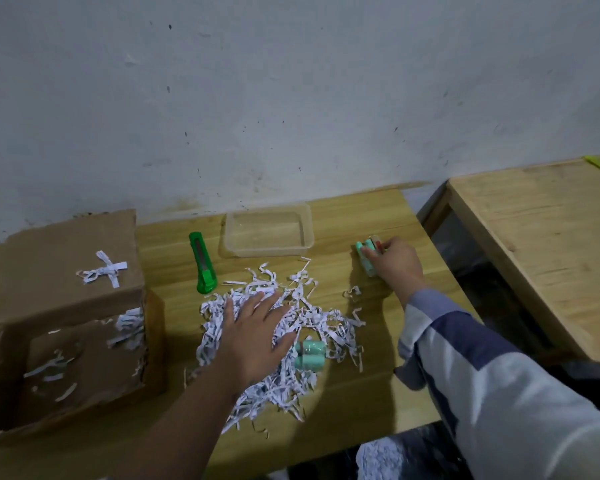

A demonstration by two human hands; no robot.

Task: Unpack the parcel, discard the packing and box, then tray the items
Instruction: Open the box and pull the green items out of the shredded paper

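On the desk (368,209), the left hand (253,336) lies flat with fingers spread and straight, palm down on a heap of white paper shreds (312,320). Just right of its thumb, touching the heap's near-right edge, lies a mint-green pair of small rolls (309,355), partly among the shreds. The bare left forearm reaches in from the lower edge.

Farther right, well apart from the heap, the right hand (395,263) has its fingers curled over a second mint-green item (363,258) with something pale and red beside it; what that is cannot be told. This hand rests low on the desk, its arm in a blue-and-white sleeve (492,368).

Behind the heap stands a clear plastic tray (307,233), open side up, with only the desk showing through its bottom. Left of the tray lies a green cutter (203,263), pointing away from the person.

At the far left the cardboard box (70,271) lies on its side, its opening toward the person; loose shreds cling inside it and a few sit on its upper face. A second wooden desk (534,244) stands to the right across a gap.
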